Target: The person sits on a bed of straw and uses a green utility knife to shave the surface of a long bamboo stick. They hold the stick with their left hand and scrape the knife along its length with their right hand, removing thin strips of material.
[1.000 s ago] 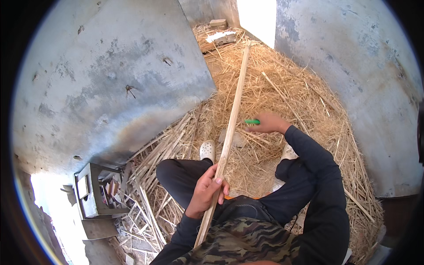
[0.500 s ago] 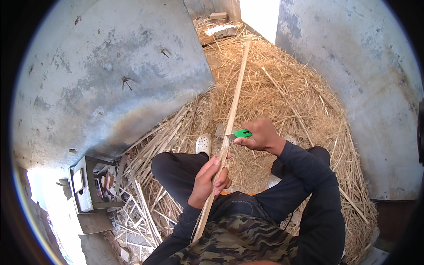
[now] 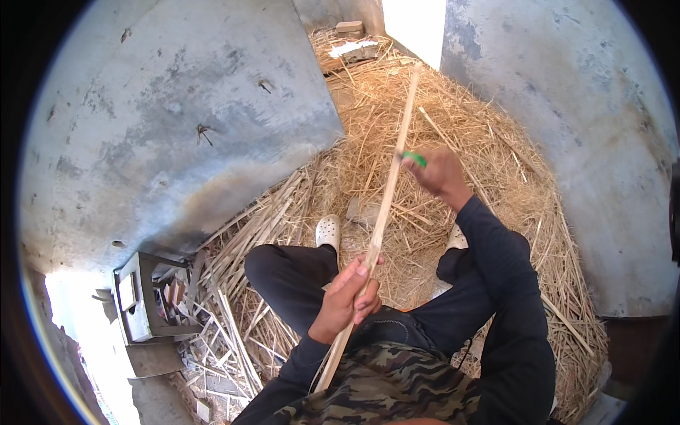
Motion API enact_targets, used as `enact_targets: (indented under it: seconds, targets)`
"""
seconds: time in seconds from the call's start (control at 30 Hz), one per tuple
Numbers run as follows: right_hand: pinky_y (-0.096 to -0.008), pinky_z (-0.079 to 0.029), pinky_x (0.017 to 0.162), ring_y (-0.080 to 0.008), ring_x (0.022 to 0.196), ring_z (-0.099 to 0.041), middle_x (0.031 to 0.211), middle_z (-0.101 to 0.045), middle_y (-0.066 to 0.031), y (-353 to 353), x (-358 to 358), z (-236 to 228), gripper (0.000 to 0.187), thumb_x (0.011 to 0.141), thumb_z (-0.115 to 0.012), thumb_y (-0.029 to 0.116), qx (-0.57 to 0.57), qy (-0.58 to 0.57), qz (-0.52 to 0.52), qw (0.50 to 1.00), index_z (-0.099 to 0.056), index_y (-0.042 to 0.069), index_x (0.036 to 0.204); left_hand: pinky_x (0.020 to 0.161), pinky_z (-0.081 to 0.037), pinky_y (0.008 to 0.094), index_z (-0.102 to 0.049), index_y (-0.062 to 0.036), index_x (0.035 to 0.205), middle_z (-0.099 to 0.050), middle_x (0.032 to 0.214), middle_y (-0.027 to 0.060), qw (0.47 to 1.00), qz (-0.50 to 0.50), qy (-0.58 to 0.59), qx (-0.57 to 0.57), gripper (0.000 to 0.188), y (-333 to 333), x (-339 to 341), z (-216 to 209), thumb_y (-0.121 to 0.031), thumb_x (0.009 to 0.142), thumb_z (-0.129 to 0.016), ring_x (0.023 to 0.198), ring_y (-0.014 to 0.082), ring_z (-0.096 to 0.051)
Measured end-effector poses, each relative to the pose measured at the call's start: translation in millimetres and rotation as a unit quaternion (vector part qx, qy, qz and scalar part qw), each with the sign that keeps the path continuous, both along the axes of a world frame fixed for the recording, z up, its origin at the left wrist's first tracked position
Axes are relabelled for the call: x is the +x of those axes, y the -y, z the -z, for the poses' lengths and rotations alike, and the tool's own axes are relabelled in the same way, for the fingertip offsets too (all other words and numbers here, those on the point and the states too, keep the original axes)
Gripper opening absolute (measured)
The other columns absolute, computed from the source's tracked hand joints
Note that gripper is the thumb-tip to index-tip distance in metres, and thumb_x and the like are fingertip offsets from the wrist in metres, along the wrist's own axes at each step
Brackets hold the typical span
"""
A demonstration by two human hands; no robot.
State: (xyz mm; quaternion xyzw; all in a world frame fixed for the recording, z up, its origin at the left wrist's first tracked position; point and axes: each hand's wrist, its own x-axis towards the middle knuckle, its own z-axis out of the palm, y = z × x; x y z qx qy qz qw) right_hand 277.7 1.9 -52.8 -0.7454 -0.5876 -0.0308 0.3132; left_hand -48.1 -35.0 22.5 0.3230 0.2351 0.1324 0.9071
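A long, pale strip of split wood or bamboo (image 3: 388, 193) slants from my lap up and away to the right. Its near part is gripped in my left hand (image 3: 347, 299), the fingers wrapped round it above my lap. Farther along, my right hand (image 3: 438, 173) is closed on a green-handled utility knife (image 3: 414, 159). The knife's front end is against or very close to the strip's right edge. Motion blurs the blade, and my fingers cover part of the handle.
Straw-like shavings (image 3: 489, 142) are heaped ahead and to the right. Long loose strips (image 3: 248, 234) lie in a pile on the left. A small wooden cabinet (image 3: 145, 297) stands at the lower left. Weathered walls (image 3: 191, 92) rise on both sides. A brick (image 3: 350, 27) lies at the far end.
My right hand has moved the knife away from me along the strip, from near my left hand to well up its length. The strip's far end has swung slightly right.
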Motion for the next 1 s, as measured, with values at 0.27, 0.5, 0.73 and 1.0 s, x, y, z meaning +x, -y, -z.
enact_targets:
  seconds: [0.27, 0.5, 0.73, 1.0]
  targets:
    - [-0.0382, -0.039, 0.042, -0.0237, 0.041, -0.050, 0.046, -0.050, -0.0067, 25.1, -87.0, -7.8, 0.077, 0.087, -0.036, 0.079, 0.066, -0.082, -0.154, 0.982, -0.070, 0.013, 0.068, 0.051, -0.033, 0.0228, -0.043, -0.0058, 0.131, -0.033, 0.054, -0.0042, 0.998, -0.029, 0.023, -0.042, 0.034, -8.7, -13.5, 3.7, -0.028, 0.107, -0.033, 0.036, 0.0066, -0.030]
    - [-0.0369, -0.035, 0.039, -0.0176, 0.039, -0.047, 0.043, -0.044, -0.0008, 3.9, -39.8, -0.6, 0.076, 0.085, -0.039, 0.081, 0.041, 0.008, -0.068, 0.997, -0.060, 0.014, 0.056, 0.056, -0.034, 0.0235, -0.043, -0.0073, 0.131, -0.031, 0.056, -0.0053, 0.996, -0.016, 0.041, -0.078, 0.034, -5.8, -7.7, 5.9, -0.029, 0.107, -0.032, 0.040, 0.0056, -0.030]
    - [-0.0316, -0.026, 0.037, -0.0124, 0.037, -0.033, 0.042, -0.032, 0.0048, -17.1, 45.0, 3.9, 0.077, 0.086, -0.033, 0.083, -0.013, -0.028, 0.034, 0.999, -0.049, 0.017, 0.050, 0.056, -0.034, 0.0247, -0.043, -0.0089, 0.130, -0.032, 0.056, -0.0057, 0.995, 0.038, 0.041, -0.079, 0.032, 13.9, -19.5, 7.5, -0.029, 0.107, -0.032, 0.038, 0.0064, -0.030]
    - [-0.0323, -0.025, 0.038, -0.0112, 0.038, -0.031, 0.043, -0.029, 0.0047, 0.8, -26.4, 1.6, 0.080, 0.087, -0.031, 0.082, 0.000, -0.022, -0.054, 0.998, -0.051, 0.014, 0.050, 0.052, -0.031, 0.0241, -0.041, -0.0103, 0.132, -0.032, 0.049, -0.0087, 0.977, -0.005, 0.097, -0.191, 0.034, 2.5, -14.4, 13.0, -0.028, 0.107, -0.027, 0.034, 0.0044, -0.033]
